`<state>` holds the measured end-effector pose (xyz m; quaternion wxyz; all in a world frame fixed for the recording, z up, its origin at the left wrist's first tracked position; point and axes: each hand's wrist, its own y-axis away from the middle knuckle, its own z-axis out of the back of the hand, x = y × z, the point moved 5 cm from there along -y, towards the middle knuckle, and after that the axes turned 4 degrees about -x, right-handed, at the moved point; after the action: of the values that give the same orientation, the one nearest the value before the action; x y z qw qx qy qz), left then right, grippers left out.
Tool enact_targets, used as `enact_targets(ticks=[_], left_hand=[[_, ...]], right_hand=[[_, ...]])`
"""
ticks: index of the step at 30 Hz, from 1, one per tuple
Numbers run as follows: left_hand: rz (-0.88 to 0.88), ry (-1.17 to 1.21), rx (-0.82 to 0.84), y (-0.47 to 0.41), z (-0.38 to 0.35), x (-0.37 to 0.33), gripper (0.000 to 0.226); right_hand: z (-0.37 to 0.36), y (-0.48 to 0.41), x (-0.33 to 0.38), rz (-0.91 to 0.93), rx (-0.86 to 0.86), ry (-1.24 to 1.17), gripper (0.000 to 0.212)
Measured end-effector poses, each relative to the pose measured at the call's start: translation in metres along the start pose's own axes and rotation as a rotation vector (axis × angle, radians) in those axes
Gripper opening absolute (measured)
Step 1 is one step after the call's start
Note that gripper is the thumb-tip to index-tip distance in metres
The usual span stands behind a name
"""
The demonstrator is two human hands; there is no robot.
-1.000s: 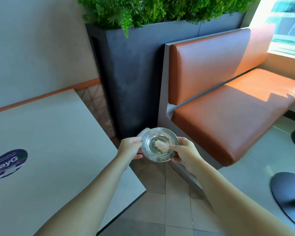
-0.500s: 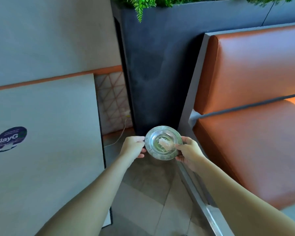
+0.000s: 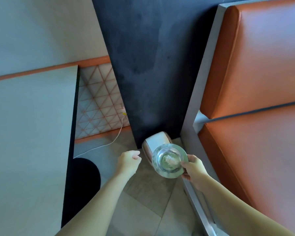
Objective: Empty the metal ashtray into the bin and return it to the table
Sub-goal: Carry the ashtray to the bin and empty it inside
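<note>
Metal ashtray (image 3: 169, 160): round, shiny, wide flat rim, shallow bowl; held level in the air above the floor tiles (image 3: 143, 210), partly overlapping the bin in the view. Pale crumpled wad (image 3: 171, 160) lying in the bowl, a little right of centre.

Right hand (image 3: 193, 168): clamped on the ashtray's right rim, thumb on top, remaining fingers underneath and mostly hidden.

Left hand (image 3: 128, 160): clear of the ashtray, just to its left, fingers loosely curled inward, holding nothing.

Bin (image 3: 154, 144): small, pale, with rounded top; on the floor at the foot of the dark planter, directly beyond the ashtray. Lower part covered by the ashtray; opening not discernible.

Planter (image 3: 148, 65): tall, dark grey, tapering downward in the wide-angle view, between wall and bench.

Surface (image 3: 29, 133): pale grey top, left side, dark edge facing the floor; black round base (image 3: 85, 178) beneath it.

Bench (image 3: 262, 82): orange upholstered back and seat, grey frame, right side.

Wall panel (image 3: 99, 103): low, pale, orange triangular lattice, behind the surface's far corner. White cable (image 3: 107, 143) trailing from it across the floor toward the black base.
</note>
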<state>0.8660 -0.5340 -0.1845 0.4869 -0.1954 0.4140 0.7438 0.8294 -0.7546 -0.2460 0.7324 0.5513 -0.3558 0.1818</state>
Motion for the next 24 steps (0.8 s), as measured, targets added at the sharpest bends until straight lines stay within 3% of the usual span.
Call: enact_targets(ticks=[9, 16, 24], left_hand=[[0.054, -0.168, 0.000, -0.099, -0.077, 0.039, 0.049], [0.117, -0.100, -0.068, -0.186, -0.166, 0.102, 0.067], [0.036, -0.130, -0.195, -0.267, -0.232, 0.138, 0.097]], right_hand=[[-0.006, -0.125, -0.046, -0.006, -0.027, 0.061, 0.021], [-0.025, -0.238, -0.082, 0.062, -0.013, 0.138, 0.018], [-0.032, -0.316, -0.112, 0.093, 0.005, 0.268, 0.017]])
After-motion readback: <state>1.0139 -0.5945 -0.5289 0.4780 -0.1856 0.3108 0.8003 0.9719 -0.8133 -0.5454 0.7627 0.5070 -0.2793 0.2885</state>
